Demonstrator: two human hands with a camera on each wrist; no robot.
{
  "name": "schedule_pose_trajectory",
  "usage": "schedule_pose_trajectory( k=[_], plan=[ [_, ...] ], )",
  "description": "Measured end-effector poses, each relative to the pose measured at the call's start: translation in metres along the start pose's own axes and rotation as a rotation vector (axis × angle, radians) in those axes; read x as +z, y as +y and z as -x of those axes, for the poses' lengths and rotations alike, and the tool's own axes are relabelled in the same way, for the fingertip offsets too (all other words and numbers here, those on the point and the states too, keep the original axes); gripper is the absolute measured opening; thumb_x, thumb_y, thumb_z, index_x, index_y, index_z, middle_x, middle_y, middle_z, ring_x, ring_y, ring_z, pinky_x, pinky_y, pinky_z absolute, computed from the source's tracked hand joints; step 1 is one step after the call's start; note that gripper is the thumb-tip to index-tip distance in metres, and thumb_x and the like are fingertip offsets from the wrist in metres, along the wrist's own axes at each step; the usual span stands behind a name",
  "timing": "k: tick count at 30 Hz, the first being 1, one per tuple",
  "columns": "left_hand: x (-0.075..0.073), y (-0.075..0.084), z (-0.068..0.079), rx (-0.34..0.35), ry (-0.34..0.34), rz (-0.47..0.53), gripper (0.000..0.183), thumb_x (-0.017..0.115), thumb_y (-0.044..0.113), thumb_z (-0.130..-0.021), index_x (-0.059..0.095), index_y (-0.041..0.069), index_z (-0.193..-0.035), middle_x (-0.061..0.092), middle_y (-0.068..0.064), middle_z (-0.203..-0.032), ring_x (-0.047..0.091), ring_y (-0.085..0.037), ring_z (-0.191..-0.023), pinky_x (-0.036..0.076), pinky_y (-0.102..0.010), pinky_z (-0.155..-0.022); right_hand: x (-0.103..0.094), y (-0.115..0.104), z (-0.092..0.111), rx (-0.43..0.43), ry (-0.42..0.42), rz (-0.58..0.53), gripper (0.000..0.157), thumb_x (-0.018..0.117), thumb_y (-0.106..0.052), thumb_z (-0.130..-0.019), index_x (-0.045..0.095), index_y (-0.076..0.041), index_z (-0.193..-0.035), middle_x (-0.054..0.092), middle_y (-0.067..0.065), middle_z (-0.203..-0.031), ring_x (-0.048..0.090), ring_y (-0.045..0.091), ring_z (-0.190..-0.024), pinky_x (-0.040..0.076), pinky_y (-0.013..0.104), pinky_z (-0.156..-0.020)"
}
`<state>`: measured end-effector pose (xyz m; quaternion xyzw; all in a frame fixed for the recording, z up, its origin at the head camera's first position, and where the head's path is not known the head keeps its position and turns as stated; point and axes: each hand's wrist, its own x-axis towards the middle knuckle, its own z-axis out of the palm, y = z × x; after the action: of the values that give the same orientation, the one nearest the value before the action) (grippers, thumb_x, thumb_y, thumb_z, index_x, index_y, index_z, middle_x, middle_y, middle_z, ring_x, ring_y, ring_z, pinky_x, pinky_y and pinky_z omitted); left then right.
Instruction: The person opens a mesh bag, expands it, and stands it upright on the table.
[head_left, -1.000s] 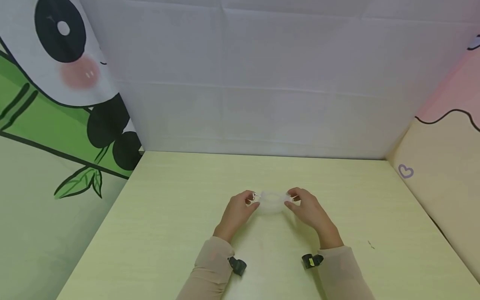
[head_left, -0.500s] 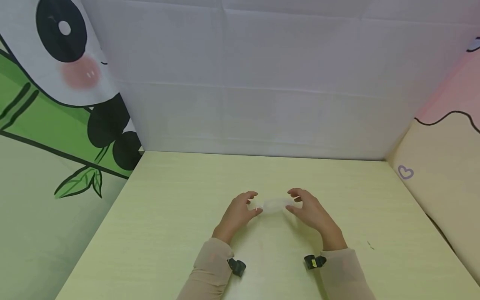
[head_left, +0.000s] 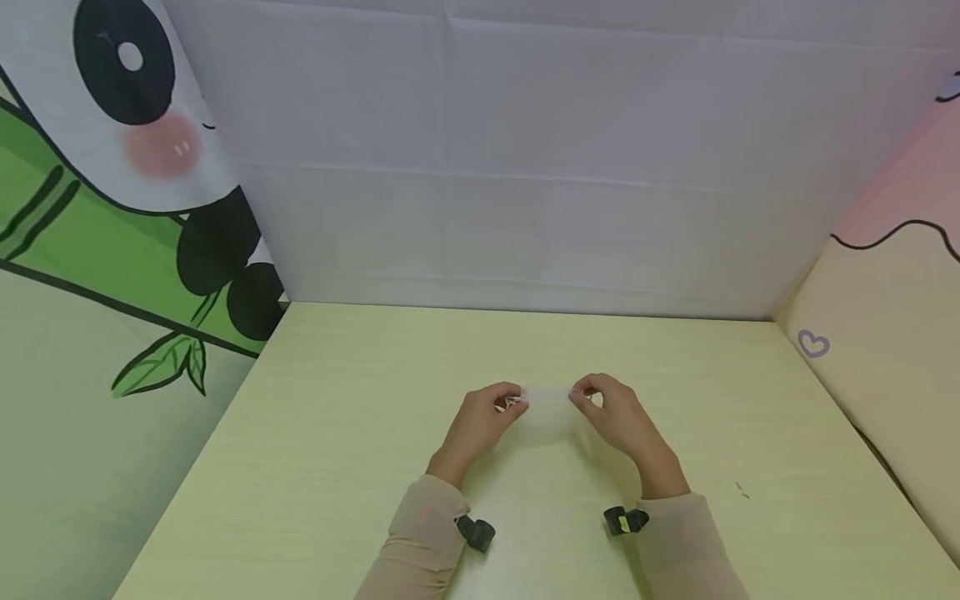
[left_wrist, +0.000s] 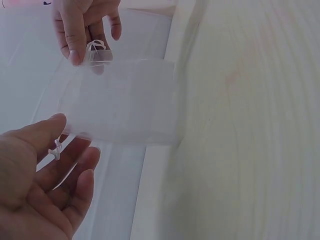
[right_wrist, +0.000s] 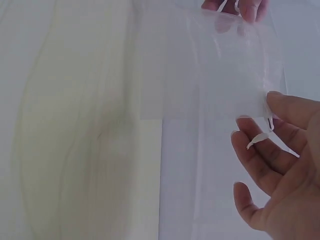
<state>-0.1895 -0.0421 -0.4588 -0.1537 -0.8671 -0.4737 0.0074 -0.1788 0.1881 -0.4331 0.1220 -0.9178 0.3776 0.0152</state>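
A see-through white drawstring pouch hangs between the two hands, a little above the table as far as its shadow shows. My left hand pinches its upper left corner between thumb and fingers. At the opposite upper corner, my right hand does the same. White cord ends dangle inside the curve of the left fingers. Another cord end lies against the right fingers. In both wrist views the pouch looks flat and spread, with nothing visible inside it.
The pale wood-grain table runs back to a white cloth wall. Printed side panels stand left and right. A small dark mark is on the table at the right. Each sleeve carries a black wrist camera.
Half a second ago the fingers were spread and the pouch drooped lower. Both hands now pinch its upper corners, and it hangs spread between them. The forearms have barely moved.
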Motion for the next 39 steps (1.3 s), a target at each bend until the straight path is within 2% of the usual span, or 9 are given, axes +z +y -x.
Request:
schedule_pose_trajectory(
  k=[3, 8, 14, 20, 24, 25, 27, 30, 39],
  plan=[
    [0.000, 0.001, 0.000, 0.001, 0.019, 0.034, 0.022, 0.068, 0.025, -0.094, 0.070, 0.010, -0.110, 0.066, 0.004, -0.092, 0.060, -0.015, -0.083, 0.049, -0.031, -0.070, 0.000, -0.001, 0.001, 0.011, 0.002, -0.005, 0.016, 0.061, -0.021, -0.099, 0.065, -0.007, -0.106, 0.062, 0.004, -0.105, 0.056, 0.027, -0.102, 0.045, 0.050, -0.087],
    [-0.001, 0.000, -0.001, -0.030, 0.055, 0.201, 0.016, 0.067, 0.018, -0.095, 0.069, 0.005, -0.105, 0.070, 0.001, -0.088, 0.066, -0.015, -0.078, 0.052, -0.030, -0.072, 0.001, -0.002, 0.002, 0.033, -0.004, -0.026, 0.017, 0.063, -0.024, -0.098, 0.065, -0.010, -0.106, 0.063, 0.002, -0.104, 0.056, 0.027, -0.104, 0.044, 0.050, -0.089],
    [-0.003, -0.004, -0.002, -0.041, 0.053, 0.361, 0.018, 0.063, 0.013, -0.097, 0.064, -0.002, -0.107, 0.072, -0.006, -0.091, 0.069, -0.016, -0.076, 0.055, -0.030, -0.073, 0.001, -0.003, 0.005, 0.044, -0.028, -0.050, 0.030, 0.065, -0.030, -0.096, 0.063, -0.006, -0.115, 0.063, 0.003, -0.108, 0.057, 0.030, -0.107, 0.044, 0.052, -0.090],
    [-0.010, 0.002, -0.001, -0.145, 0.103, 0.469, 0.018, 0.059, 0.010, -0.099, 0.060, -0.004, -0.110, 0.072, -0.011, -0.094, 0.070, -0.020, -0.076, 0.055, -0.031, -0.071, 0.003, -0.002, 0.009, 0.008, -0.071, -0.085, 0.036, 0.064, -0.032, -0.097, 0.061, -0.005, -0.120, 0.063, 0.001, -0.107, 0.058, 0.024, -0.105, 0.045, 0.050, -0.089],
    [-0.010, 0.002, -0.002, -0.216, 0.170, 0.570, 0.019, 0.057, 0.006, -0.099, 0.059, -0.006, -0.113, 0.071, -0.016, -0.096, 0.069, -0.021, -0.075, 0.055, -0.029, -0.069, 0.003, -0.004, 0.014, -0.040, -0.105, -0.124, 0.047, 0.065, -0.023, -0.096, 0.050, -0.005, -0.136, 0.064, 0.003, -0.112, 0.059, 0.023, -0.107, 0.041, 0.055, -0.092],
    [-0.007, -0.003, -0.004, -0.228, 0.187, 0.593, 0.019, 0.058, 0.007, -0.099, 0.059, -0.006, -0.113, 0.071, -0.016, -0.096, 0.070, -0.020, -0.074, 0.056, -0.029, -0.068, 0.003, -0.005, 0.014, -0.053, -0.111, -0.133, 0.051, 0.066, -0.019, -0.095, 0.045, -0.005, -0.140, 0.064, 0.005, -0.114, 0.059, 0.024, -0.108, 0.040, 0.056, -0.094],
    [-0.005, -0.003, -0.004, -0.238, 0.221, 0.618, 0.019, 0.059, 0.009, -0.099, 0.059, -0.005, -0.112, 0.071, -0.014, -0.094, 0.069, -0.017, -0.073, 0.056, -0.028, -0.067, 0.003, -0.008, 0.016, -0.077, -0.109, -0.145, 0.059, 0.066, -0.013, -0.094, 0.038, -0.006, -0.145, 0.064, 0.007, -0.117, 0.059, 0.024, -0.109, 0.039, 0.058, -0.095],
    [-0.004, -0.001, -0.003, -0.262, 0.249, 0.632, 0.018, 0.060, 0.010, -0.099, 0.059, -0.004, -0.110, 0.072, -0.014, -0.093, 0.068, -0.016, -0.071, 0.056, -0.028, -0.066, 0.004, -0.012, 0.016, -0.097, -0.082, -0.158, 0.062, 0.066, -0.008, -0.094, 0.035, -0.007, -0.147, 0.063, 0.007, -0.117, 0.060, 0.025, -0.107, 0.041, 0.056, -0.093],
    [-0.004, 0.005, 0.001, -0.301, 0.259, 0.704, 0.015, 0.059, 0.008, -0.098, 0.058, -0.004, -0.108, 0.071, -0.016, -0.092, 0.069, -0.018, -0.069, 0.056, -0.030, -0.066, 0.008, -0.020, 0.021, -0.094, -0.028, -0.142, 0.047, 0.062, -0.008, -0.096, 0.047, -0.010, -0.141, 0.060, 0.010, -0.118, 0.059, 0.026, -0.103, 0.046, 0.051, -0.086]
  ],
)
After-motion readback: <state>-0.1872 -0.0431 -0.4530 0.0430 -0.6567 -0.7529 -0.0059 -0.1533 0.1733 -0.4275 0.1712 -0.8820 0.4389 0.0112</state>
